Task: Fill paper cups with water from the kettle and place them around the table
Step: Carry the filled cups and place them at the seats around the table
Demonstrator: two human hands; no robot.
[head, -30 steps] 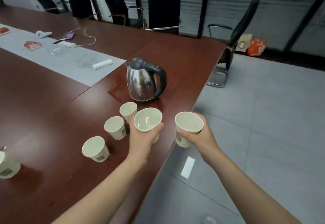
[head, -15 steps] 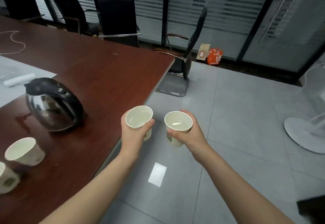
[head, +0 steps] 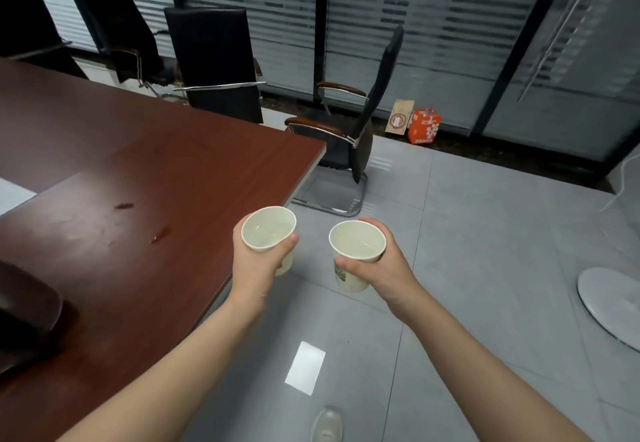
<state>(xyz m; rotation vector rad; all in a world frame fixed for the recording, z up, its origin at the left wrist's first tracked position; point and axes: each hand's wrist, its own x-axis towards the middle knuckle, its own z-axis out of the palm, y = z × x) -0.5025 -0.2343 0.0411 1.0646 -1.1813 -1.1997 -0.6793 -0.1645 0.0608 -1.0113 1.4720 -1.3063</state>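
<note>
Left cup [head: 268, 233]: white paper, water inside, gripped by left hand [head: 254, 270] at the table [head: 138, 164] edge. Right cup [head: 356, 249]: same, green print on side, gripped by right hand [head: 386, 268] over floor [head: 485, 268].
</note>
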